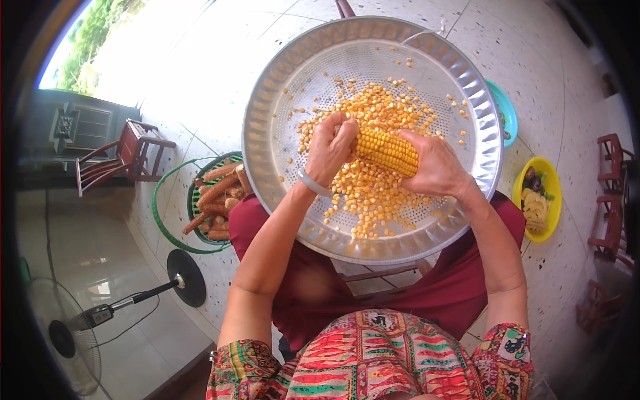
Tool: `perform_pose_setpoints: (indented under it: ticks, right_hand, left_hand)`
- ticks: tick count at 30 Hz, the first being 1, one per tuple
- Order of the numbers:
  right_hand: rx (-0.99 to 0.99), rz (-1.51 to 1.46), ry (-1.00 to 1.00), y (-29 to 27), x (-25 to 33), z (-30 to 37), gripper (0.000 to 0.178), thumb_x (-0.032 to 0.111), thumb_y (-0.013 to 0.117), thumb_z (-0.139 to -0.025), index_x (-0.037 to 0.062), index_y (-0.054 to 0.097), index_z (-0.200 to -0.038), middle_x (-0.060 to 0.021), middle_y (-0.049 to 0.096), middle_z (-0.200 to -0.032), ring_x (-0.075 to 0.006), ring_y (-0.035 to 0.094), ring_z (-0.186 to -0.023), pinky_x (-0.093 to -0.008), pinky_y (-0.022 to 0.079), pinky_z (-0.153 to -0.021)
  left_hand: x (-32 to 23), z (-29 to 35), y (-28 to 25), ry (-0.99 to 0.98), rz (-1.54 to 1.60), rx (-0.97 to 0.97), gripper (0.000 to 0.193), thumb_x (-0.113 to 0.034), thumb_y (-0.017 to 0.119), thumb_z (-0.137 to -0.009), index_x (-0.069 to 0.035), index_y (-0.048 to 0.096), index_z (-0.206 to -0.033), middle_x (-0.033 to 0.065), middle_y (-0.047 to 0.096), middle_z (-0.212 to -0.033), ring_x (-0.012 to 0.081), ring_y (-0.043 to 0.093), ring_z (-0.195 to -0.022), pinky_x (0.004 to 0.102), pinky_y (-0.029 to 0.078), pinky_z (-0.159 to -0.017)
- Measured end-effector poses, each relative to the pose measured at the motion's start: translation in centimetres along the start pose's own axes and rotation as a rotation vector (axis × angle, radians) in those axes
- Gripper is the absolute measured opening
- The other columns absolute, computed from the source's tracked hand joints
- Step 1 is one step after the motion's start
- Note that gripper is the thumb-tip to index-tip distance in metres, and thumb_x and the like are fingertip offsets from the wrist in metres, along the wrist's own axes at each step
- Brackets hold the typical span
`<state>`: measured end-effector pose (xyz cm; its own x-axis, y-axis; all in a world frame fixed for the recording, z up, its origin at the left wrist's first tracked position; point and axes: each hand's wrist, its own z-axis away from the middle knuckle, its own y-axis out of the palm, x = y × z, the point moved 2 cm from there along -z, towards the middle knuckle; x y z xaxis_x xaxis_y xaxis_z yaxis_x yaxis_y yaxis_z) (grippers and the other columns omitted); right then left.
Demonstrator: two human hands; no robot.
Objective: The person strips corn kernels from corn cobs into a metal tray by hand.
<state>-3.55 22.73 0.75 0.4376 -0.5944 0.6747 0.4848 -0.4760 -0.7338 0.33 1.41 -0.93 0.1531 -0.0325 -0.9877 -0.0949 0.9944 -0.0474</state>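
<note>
An ear of dried corn (388,152) lies across between my hands, its yellow kernels still in rows along the visible middle. My left hand (331,148) is closed round its left end, thumb and fingers bunched on the cob; that end is hidden by the fingers. My right hand (437,165) grips the other end, with the thumb on top. Beneath them is a wide, round metal tray (267,100) with a perforated bottom and fluted rim, resting over my lap. Loose yellow kernels (373,217) are heaped and scattered in it, under and around the ear.
On the floor to the left, a green basket (157,212) holds several bare cobs (217,193). A yellow bowl (552,213) with food scraps and a turquoise basin (505,110) stand right of the tray. Farther left are a wooden chair (137,157) and a standing fan (63,337).
</note>
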Motion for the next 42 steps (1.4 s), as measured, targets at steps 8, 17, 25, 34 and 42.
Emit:
perform_pose_setpoints:
  ticks: [8,17,25,34,42]
  right_hand:
    - [-0.008,0.000,0.026,-0.1,-0.1,-0.1,0.058,0.014,0.074,-0.059,0.0022,0.061,-0.114,-0.0182,0.072,-0.089,-0.0338,0.071,-0.081,-0.0417,0.057,-0.080]
    - [0.028,-0.032,0.080,-0.1,0.2,-0.3,0.060,0.010,0.078,-0.058,0.0015,0.062,-0.116,-0.0172,0.072,-0.096,-0.0305,0.071,-0.085,-0.0382,0.057,-0.082]
    - [-0.027,-0.056,0.031,-0.4,-0.6,-0.3,0.059,0.010,0.076,-0.061,0.0028,0.062,-0.118,-0.0155,0.074,-0.096,-0.0285,0.072,-0.085,-0.0370,0.057,-0.081]
    - [0.009,-0.075,0.136,-0.2,0.0,-0.3,0.061,0.010,0.072,-0.062,-0.0017,0.060,-0.121,-0.0187,0.073,-0.098,-0.0273,0.072,-0.086,-0.0360,0.057,-0.084]
    - [0.106,-0.343,0.174,-0.2,0.6,0.0,0.068,0.009,0.072,-0.064,-0.0086,0.055,-0.127,-0.0149,0.071,-0.105,-0.0214,0.069,-0.090,-0.0334,0.056,-0.088]
  left_hand:
    - [-0.5,0.2,0.5,-0.107,0.009,-0.080,0.033,-0.043,0.063,-0.095,-0.012,0.053,-0.089,-0.0042,0.048,-0.074,0.0040,0.046,-0.066,0.0198,0.039,-0.055]
    - [0.4,-0.4,-0.3,-0.132,0.191,0.038,0.028,-0.035,0.067,-0.094,-0.010,0.056,-0.100,-0.0008,0.060,-0.086,0.0055,0.054,-0.074,0.0206,0.045,-0.062]
    - [0.5,-0.3,-0.4,-0.155,0.541,0.199,0.013,-0.022,0.059,-0.099,-0.011,0.053,-0.098,-0.0034,0.052,-0.084,0.0040,0.043,-0.068,0.0225,0.037,-0.057]
    - [-0.1,-0.9,0.6,0.197,-0.301,-0.024,0.051,-0.052,0.068,-0.094,-0.004,0.055,-0.104,-0.0018,0.052,-0.075,0.0059,0.046,-0.065,0.0243,0.040,-0.057]
    - [0.7,-1.4,0.5,0.272,-0.023,-0.011,0.033,-0.042,0.053,-0.104,-0.009,0.053,-0.098,-0.0056,0.048,-0.074,0.0014,0.043,-0.064,0.0200,0.038,-0.054]
